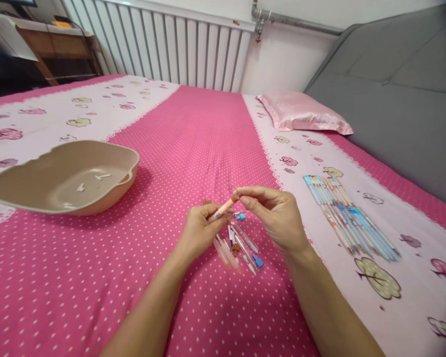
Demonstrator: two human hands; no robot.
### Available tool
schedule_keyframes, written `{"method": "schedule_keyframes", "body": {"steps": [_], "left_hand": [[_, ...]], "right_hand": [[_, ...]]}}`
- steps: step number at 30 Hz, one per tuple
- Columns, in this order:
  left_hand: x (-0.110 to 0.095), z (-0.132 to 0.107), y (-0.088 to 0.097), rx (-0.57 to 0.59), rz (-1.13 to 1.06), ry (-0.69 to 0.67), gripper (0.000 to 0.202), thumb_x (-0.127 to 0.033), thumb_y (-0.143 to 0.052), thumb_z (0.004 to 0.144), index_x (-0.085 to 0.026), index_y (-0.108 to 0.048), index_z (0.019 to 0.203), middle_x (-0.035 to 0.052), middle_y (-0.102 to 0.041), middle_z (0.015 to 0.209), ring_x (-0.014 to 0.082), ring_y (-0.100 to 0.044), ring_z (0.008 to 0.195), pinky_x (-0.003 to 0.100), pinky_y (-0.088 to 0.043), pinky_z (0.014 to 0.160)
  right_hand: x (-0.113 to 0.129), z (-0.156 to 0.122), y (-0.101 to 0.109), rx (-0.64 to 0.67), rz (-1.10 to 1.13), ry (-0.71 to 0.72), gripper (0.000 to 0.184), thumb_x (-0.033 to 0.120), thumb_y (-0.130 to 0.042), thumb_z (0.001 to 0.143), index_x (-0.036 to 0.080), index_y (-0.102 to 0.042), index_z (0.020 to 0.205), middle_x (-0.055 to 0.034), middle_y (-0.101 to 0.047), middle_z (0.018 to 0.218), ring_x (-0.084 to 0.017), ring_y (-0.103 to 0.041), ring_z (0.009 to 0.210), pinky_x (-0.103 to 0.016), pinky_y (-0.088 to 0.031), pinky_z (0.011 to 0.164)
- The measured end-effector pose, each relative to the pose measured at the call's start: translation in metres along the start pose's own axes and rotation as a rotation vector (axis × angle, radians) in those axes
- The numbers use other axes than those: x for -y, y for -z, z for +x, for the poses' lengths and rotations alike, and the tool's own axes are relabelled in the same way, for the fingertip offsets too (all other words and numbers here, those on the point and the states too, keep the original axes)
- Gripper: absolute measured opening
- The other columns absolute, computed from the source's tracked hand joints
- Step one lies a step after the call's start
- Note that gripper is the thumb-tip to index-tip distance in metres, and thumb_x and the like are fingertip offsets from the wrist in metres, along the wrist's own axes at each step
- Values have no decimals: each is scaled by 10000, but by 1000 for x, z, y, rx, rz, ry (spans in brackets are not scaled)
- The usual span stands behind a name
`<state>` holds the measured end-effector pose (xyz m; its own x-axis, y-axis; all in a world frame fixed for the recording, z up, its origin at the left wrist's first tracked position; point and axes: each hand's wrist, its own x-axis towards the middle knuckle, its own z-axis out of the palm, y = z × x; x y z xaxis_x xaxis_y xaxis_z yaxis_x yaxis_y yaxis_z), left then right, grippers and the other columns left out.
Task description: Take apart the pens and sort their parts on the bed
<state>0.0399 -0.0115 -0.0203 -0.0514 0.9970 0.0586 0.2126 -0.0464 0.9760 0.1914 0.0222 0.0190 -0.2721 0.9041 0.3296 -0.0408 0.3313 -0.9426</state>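
My left hand (199, 227) is closed around a peach-coloured pen (223, 210), which slants up to the right. At its upper end is a brown tip piece (235, 198), pinched between the thumb and forefinger of my right hand (278, 218). Just below my hands, loose pen parts lie on the pink dotted bedspread. Among them are pale pink tubes (225, 252), clear barrels (245, 243), a blue cap (258, 261) and a brown piece (236, 249). A turquoise piece (240, 216) lies between my hands. My left fingers partly hide the pen's lower end.
To the left stands a beige basin (128, 171) holding several small white pieces (81, 187). Two rows of pens (360, 228) lie side by side on the right. Farther back are a pink pillow (305, 111), a grey headboard (401, 84) and a white radiator (171, 44).
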Motion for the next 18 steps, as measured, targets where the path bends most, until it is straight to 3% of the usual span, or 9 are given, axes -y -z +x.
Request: {"method": "schedule_keyframes", "body": {"steps": [11,18], "left_hand": [[3,1,-1,-50,80,7,177,-299,-589,713,-136,-653,692,12,-575,598,122,-491,550,236,-374,527],[6,1,0,-67,135,-31,173,-283,-573,725,-143,-673,751,22,-599,641,131,-515,579,239,-375,545]], "right_hand": [[6,-5,-5,-37,-192,207,170,170,-652,745,277,-718,860,12,-720,822,-155,-664,758,-319,-544,726],[5,-4,-5,-28,-227,225,163,180,-641,756,276,-717,863,8,-716,824,-163,-659,765,-332,-542,727]]}}
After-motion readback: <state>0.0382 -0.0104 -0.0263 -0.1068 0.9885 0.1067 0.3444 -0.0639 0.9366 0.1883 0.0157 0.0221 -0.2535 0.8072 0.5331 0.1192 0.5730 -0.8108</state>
